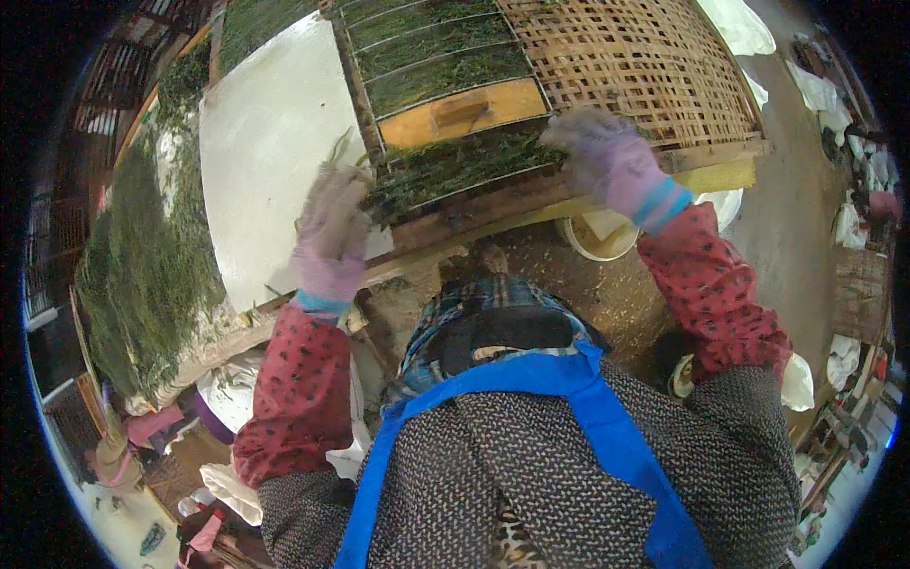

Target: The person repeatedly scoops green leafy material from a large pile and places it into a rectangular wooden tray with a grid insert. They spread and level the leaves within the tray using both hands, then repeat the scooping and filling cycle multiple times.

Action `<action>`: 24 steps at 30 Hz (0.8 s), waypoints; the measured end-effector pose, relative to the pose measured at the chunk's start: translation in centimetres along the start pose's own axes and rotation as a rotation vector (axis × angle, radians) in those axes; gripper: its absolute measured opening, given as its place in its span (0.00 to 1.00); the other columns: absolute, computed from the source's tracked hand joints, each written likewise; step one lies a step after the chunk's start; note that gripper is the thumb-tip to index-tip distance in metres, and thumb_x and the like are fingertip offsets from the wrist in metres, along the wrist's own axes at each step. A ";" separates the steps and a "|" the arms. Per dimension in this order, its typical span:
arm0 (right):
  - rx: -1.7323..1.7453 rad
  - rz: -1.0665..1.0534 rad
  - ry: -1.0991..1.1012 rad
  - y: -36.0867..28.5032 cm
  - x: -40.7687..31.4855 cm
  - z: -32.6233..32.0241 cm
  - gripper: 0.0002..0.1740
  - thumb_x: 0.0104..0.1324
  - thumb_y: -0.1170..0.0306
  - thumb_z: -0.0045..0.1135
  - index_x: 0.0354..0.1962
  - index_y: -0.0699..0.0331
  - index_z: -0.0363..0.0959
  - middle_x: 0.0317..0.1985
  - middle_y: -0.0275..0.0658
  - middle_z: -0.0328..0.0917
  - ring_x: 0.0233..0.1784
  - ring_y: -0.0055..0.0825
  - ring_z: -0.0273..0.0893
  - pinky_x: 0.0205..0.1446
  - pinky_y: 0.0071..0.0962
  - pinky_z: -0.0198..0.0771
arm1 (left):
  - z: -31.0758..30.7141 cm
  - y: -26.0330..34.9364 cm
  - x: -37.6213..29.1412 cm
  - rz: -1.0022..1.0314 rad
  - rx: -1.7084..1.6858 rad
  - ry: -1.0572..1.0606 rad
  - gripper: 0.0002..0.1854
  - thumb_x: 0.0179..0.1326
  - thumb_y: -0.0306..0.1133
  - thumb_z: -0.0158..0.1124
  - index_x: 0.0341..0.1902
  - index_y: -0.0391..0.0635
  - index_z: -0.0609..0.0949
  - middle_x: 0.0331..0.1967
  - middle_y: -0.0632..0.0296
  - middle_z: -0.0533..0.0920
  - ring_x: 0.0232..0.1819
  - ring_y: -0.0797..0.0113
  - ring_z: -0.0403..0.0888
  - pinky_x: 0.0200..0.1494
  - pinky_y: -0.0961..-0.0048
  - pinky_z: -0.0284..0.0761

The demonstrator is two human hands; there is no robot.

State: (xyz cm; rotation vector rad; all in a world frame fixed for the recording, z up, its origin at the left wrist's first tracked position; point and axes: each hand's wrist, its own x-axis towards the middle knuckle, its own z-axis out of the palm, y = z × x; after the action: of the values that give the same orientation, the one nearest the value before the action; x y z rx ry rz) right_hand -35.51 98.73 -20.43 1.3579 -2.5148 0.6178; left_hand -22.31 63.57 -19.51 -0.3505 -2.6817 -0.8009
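Observation:
My left hand (333,220), in a soiled pink glove with a blue cuff, is over the right edge of a white board (281,149). A few green leaf blades (343,146) show at its fingertips; whether they are gripped cannot be told. My right hand (601,153), gloved alike and blurred, is at the right end of the nearest strip of chopped green plant matter (469,167) in a divided frame. Beyond that strip lies an orange-yellow panel (466,112), then several more green-filled strips (448,71).
A woven bamboo mat (633,64) lies at the upper right. A heap of green plant matter (142,263) covers the left side. Below the bench edge stands a white bucket (604,245). Another person (114,455) is at the lower left.

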 end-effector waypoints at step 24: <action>-0.219 0.136 -0.189 -6.7 7.9 6.6 0.27 0.53 0.78 0.48 0.53 0.52 0.74 0.50 0.43 0.76 0.51 0.45 0.74 0.52 0.41 0.72 | -5.8 -6.2 -2.5 -0.428 -0.223 0.272 0.17 0.61 0.18 0.52 0.52 0.42 0.81 0.49 0.57 0.82 0.51 0.67 0.79 0.53 0.72 0.74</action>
State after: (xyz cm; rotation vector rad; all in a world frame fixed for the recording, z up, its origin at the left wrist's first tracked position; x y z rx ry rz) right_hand -34.23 86.53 -21.58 1.2270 -2.7451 0.2356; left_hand -20.66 54.88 -18.84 0.2792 -2.4405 -1.1777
